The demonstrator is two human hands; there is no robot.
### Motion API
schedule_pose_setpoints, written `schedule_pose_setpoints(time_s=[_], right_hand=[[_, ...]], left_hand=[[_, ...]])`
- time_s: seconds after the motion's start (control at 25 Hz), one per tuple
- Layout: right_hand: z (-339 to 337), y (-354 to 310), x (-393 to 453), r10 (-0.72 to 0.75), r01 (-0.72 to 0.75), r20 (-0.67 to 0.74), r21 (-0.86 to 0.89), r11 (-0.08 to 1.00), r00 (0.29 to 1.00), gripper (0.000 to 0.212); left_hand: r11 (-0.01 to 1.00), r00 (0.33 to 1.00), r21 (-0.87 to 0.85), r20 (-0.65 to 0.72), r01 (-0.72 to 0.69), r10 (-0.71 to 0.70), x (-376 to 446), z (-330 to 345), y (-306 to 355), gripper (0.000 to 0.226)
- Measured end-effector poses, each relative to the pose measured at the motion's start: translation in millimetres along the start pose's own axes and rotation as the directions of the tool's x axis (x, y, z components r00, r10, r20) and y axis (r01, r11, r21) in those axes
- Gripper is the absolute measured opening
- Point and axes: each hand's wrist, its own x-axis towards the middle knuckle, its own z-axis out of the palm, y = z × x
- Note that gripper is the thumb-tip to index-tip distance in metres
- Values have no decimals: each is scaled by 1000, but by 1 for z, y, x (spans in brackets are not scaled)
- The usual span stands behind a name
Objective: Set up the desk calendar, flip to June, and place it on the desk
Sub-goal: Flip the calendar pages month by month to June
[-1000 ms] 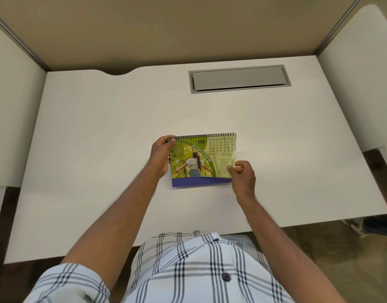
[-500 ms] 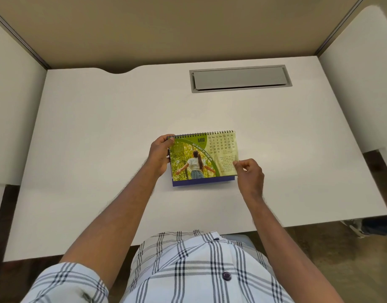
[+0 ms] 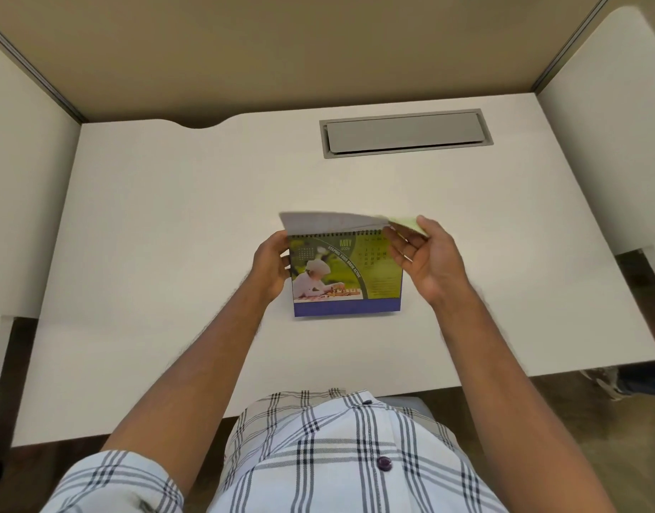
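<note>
The spiral-bound desk calendar (image 3: 346,279) stands on the white desk (image 3: 170,235), showing a green page headed MAY with a child in a white hat. My left hand (image 3: 270,268) grips its left edge near the spiral. My right hand (image 3: 424,253) pinches the corner of a lifted page (image 3: 329,220), which is blurred and arcs over the top of the spiral binding. The calendar's blue base strip faces me.
A grey cable-tray lid (image 3: 405,133) is set into the desk at the back right. Beige partition walls enclose the back. White side panels (image 3: 611,142) stand left and right. The desk's front edge runs just before my checked shirt.
My right hand has lifted the front page from its lower right corner up and over the spiral. The page showing has changed from the woman's picture to the MAY page.
</note>
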Motion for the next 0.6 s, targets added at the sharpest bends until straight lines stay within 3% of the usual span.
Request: schedule_pose_setpoints(time_s=[0.28, 0.4, 0.52, 0.6], right_hand=[[16, -8, 13, -27, 27, -1, -64, 998, 1000, 37], [12, 1, 13, -140, 127, -35, -242, 962, 990, 47], [4, 17, 13, -314, 292, 54, -536, 792, 948, 31], [-4, 29, 16, -364, 358, 165, -742, 567, 917, 23]], left_hand=[[998, 997, 57, -79, -6, 10, 0, 7, -2, 16], [1000, 993, 20, -119, 9, -6, 1, 11, -1, 16], [997, 986, -70, -161, 27, -38, -1, 19, 2, 12], [994, 983, -105, -176, 24, -42, -3, 23, 5, 14]])
